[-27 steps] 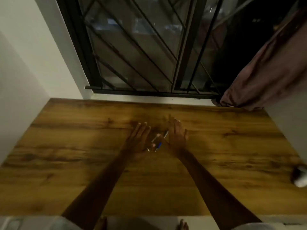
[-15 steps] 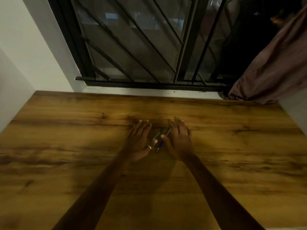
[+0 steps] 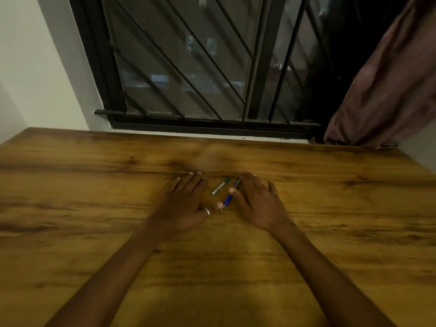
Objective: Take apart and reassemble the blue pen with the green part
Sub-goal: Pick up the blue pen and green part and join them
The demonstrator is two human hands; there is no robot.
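Two pens lie on the wooden table (image 3: 94, 208) between my hands, both slanted from near-left to far-right. The blue pen (image 3: 228, 198) lies closest to my right hand (image 3: 257, 201), whose thumb touches its barrel. A pale pen with a green end (image 3: 220, 185) rests just left of it, untouched. My left hand (image 3: 186, 201) lies flat, palm down, a ring on its thumb, with the thumb tip near the blue pen's lower tip. Both hands have fingers spread and grip nothing.
A barred black window frame (image 3: 212, 125) runs along the far edge of the table. A brownish curtain (image 3: 389, 90) hangs at the far right. A white wall (image 3: 35, 67) borders the left side.
The camera view has dropped and moved closer. My palms have turned from facing each other to flat on the table, and the two pens now lie visibly apart between them.
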